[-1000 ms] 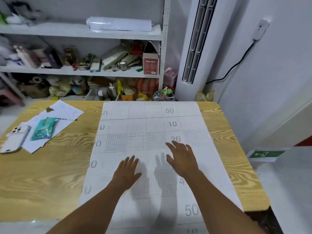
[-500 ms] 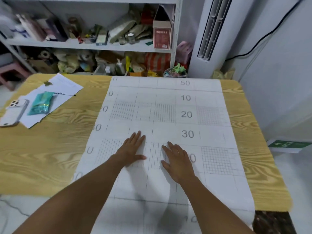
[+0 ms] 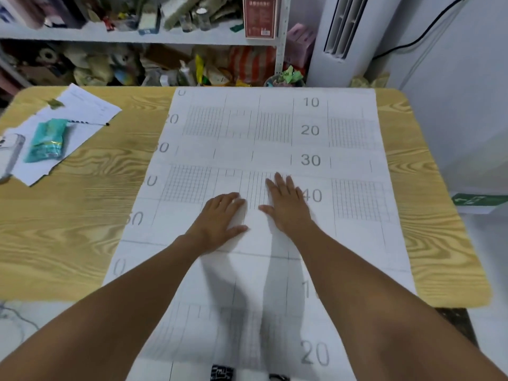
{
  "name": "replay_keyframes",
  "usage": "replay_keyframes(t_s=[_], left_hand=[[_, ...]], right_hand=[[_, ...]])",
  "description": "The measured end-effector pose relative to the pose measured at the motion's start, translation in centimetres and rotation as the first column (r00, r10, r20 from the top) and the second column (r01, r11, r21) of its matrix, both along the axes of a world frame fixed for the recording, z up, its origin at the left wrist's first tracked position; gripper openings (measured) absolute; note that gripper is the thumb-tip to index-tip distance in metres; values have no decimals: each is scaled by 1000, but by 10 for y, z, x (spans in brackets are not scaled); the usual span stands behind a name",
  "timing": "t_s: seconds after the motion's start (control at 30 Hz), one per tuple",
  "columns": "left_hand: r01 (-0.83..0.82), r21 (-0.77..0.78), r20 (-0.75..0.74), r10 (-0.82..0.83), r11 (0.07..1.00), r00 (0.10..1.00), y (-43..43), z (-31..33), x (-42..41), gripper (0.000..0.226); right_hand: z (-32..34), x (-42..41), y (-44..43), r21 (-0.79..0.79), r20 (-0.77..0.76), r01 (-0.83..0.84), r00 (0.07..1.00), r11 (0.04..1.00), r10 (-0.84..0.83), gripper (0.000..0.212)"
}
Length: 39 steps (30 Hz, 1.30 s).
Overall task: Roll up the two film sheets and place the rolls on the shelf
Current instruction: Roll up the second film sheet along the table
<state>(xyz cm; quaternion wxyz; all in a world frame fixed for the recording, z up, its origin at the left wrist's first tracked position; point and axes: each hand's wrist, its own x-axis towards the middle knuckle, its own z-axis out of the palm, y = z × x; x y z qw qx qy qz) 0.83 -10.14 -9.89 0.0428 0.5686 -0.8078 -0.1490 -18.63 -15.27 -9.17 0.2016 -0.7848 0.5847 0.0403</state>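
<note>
Both my left hand (image 3: 220, 215) and right hand (image 3: 287, 204) press flat, fingers spread, mid-sheet on the film sheet (image 3: 275, 149), whose long axis runs away from me.

Left hand (image 3: 220, 218) and right hand (image 3: 288, 206), side by side, palms down, fingers extended; both bare forearms reach forward.

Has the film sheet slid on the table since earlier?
Yes. The film sheet slid toward the shelf; its "50" row is off the table.
</note>
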Motion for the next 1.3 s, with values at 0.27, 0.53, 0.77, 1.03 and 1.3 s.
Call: replay_keyframes(t_s=[0.27,0.53,0.77,1.03,1.3], left_hand=[[143,92,125,-154,985,980,25,-6,-7,86],[37,95,156,-52,995,986,-4,2,-25,63],[61,115,108,-74,992,991,0,10,-29,52],[151,393,-37,-148,907,988,42,34,-7,75],[238,541,56,-317,807,947,60,51,-10,95]], right_hand=[[7,26,8,-125,-15,58,998,990,-60,56],[13,9,38,-155,190,34,982,987,-3,48],[13,-7,61,16,55,-16,998,1000,15,70],[14,10,46,53,-30,46,999,998,-45,75],[16,14,41,55,-63,39,997,998,-36,74]])
